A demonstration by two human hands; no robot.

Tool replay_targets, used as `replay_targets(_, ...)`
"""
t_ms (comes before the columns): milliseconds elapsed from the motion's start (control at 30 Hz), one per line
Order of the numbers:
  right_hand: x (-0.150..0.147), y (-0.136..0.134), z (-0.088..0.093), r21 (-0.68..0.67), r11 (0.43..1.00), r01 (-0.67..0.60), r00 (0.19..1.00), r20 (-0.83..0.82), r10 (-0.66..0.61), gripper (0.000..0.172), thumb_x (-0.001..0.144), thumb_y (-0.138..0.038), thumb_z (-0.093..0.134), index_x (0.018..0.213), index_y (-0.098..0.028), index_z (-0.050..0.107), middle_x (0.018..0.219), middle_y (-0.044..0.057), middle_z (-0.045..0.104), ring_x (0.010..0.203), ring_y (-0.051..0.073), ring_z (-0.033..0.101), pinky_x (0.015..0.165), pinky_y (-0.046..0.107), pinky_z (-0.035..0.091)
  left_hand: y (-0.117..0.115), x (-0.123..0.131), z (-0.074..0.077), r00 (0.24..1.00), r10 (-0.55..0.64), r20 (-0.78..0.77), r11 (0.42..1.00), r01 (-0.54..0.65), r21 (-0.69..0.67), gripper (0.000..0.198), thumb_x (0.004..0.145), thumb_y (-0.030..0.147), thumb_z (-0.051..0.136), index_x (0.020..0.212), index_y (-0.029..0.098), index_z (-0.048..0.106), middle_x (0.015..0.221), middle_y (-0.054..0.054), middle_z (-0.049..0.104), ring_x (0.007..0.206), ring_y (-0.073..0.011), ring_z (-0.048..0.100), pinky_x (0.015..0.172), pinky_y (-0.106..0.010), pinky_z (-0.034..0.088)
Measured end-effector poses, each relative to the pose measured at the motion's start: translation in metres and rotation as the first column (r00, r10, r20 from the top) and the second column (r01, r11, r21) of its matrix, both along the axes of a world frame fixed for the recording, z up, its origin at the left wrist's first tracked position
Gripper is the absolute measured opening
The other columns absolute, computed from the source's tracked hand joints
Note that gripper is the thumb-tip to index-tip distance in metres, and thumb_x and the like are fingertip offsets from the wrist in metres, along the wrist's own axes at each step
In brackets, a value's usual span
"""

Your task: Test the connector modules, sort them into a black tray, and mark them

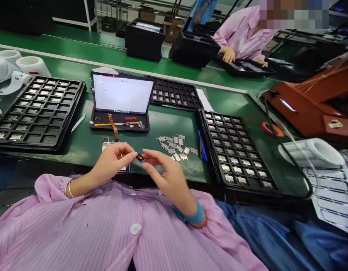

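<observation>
My left hand [113,162] and my right hand [165,171] meet near the table's front edge, both pinching a small dark square part [139,157] with an orange spot. Under my left hand lies a small circuit board [117,145] joined by an orange flex cable [114,128] to a black fixture [119,124] that carries a lit tablet screen [121,93]. A loose pile of small silver metal parts [176,146] lies just beyond my right hand.
Black compartment trays with silver parts stand at the left [38,111], at the back [175,93] and at the right [236,150]. Label rolls [312,150] and a black cable [287,150] lie right. An orange machine [312,105] stands far right. A person in pink [241,34] works across the belt.
</observation>
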State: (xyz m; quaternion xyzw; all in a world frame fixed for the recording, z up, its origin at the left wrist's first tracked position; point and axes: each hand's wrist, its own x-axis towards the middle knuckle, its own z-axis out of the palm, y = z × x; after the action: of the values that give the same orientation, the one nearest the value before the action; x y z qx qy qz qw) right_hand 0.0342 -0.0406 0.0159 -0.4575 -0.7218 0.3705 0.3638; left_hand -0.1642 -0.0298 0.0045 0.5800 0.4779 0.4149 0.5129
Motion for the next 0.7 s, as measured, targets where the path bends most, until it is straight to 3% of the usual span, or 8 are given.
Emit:
replay_targets(100,-0.014,0.002,-0.024,-0.239,0.97,-0.048,0.981,-0.193,0.001,0.017,0.087,-0.036,0.064,0.095,-0.022,0.068,0.081,0.003,0.072,0.067,0.016,0.068,0.063,0.032,0.059,-0.01,0.002,-0.005,0.98,-0.016,-0.197,0.994,0.038,0.107,0.022,0.089,0.034,0.059,0.078,0.017,0.067,0.071,-0.001,0.065,0.062,-0.0113,0.056,0.056,-0.023,0.042)
replay_targets(167,-0.011,0.005,-0.034,-0.318,0.947,-0.045,0.979,-0.205,-0.022,0.016,0.085,-0.036,0.064,0.091,-0.021,0.067,0.075,0.001,0.069,0.063,0.015,0.066,0.057,0.029,0.057,-0.016,-0.002,-0.012,0.942,0.017,-0.337,0.983,0.046,0.179,0.019,0.09,0.033,0.058,0.09,0.018,0.07,0.08,-0.002,0.071,0.067,-0.0131,0.06,0.06,-0.025,0.045)
replay_targets(267,0.008,0.021,-0.041,-0.211,0.97,0.119,0.992,-0.017,-0.125,0.015,0.084,-0.031,0.062,0.092,-0.021,0.068,0.079,0.003,0.071,0.069,0.017,0.067,0.065,0.033,0.057,-0.021,-0.018,-0.027,0.846,0.15,-0.511,0.936,0.045,0.349,0.028,0.092,0.034,0.058,0.115,0.019,0.065,0.1,-0.006,0.074,0.088,-0.0193,0.067,0.079,-0.033,0.053)
replay_targets(367,0.034,0.055,-0.045,-0.048,0.948,0.315,0.93,0.217,-0.298,0.015,0.081,-0.027,0.059,0.089,-0.019,0.069,0.082,0.006,0.073,0.075,0.02,0.068,0.077,0.039,0.056,-0.026,-0.036,-0.044,0.735,0.287,-0.615,0.87,0.068,0.488,0.031,0.092,0.036,0.059,0.118,0.019,0.063,0.117,-0.011,0.069,0.113,-0.0264,0.062,0.1,-0.045,0.049)
replay_targets(433,0.048,0.083,-0.049,-0.024,0.92,0.39,0.89,0.267,-0.37,0.016,0.08,-0.026,0.059,0.087,-0.018,0.07,0.083,0.008,0.073,0.076,0.023,0.069,0.079,0.041,0.056,-0.029,-0.045,-0.053,0.664,0.326,-0.673,0.862,0.083,0.5,0.037,0.09,0.039,0.061,0.121,0.019,0.06,0.131,-0.014,0.062,0.126,-0.0307,0.055,0.106,-0.051,0.044)
replay_targets(600,0.055,0.132,-0.054,-0.075,0.903,0.424,0.881,0.264,-0.392,0.03,0.081,-0.03,0.058,0.101,-0.012,0.07,0.082,0.011,0.074,0.063,0.022,0.069,0.069,0.04,0.057,-0.033,-0.051,-0.067,0.563,0.232,-0.794,0.913,0.156,0.377,0.066,0.085,0.051,0.065,0.14,0.019,0.047,0.154,-0.02,0.039,0.143,-0.0368,0.037,0.114,-0.062,0.031)
replay_targets(700,0.06,0.128,-0.057,-0.051,0.907,0.417,0.887,0.242,-0.394,0.044,0.084,-0.04,0.059,0.12,-0.015,0.065,0.103,0.013,0.074,0.082,0.025,0.072,0.08,0.042,0.058,-0.03,-0.055,-0.072,0.531,0.192,-0.825,0.918,0.201,0.343,0.067,0.087,0.051,0.061,0.143,0.019,0.043,0.154,-0.02,0.039,0.144,-0.0369,0.035,0.115,-0.066,0.026)
